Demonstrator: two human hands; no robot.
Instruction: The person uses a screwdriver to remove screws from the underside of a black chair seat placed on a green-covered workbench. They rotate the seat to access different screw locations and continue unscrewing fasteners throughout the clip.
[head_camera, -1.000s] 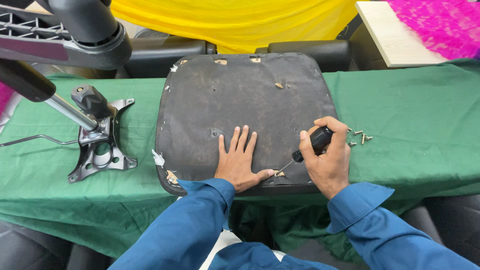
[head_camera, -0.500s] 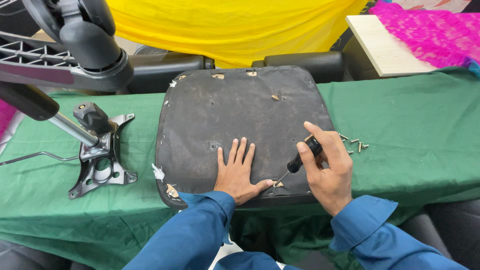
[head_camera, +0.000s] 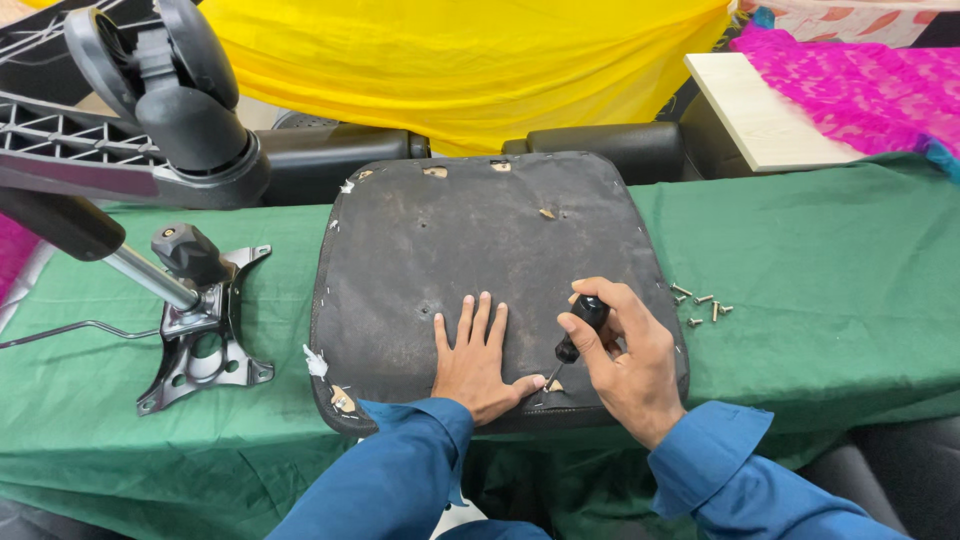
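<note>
Left hand (head_camera: 478, 362) is spread flat on the seat cushion (head_camera: 480, 270) right beside the screwdriver (head_camera: 572, 340) the right hand (head_camera: 625, 365) grips, so 1 slip could jab that thumb

Colours around the dark seat pad

The seat pad (head_camera: 480, 270) is charcoal black, worn, with pale tan patches at its edges. Under it lies a plain green cloth (head_camera: 830, 250). Behind it hangs bright yellow fabric (head_camera: 470, 60); off to its far right, magenta lace (head_camera: 860, 85) over a cream board (head_camera: 760, 120). Left of it, a grey metal bracket (head_camera: 205, 345) and a black caster (head_camera: 190, 90). Silver screws (head_camera: 702, 305) lie right of it. The sleeves (head_camera: 400, 480) are blue, and the screwdriver (head_camera: 578, 330) handle black.
</note>
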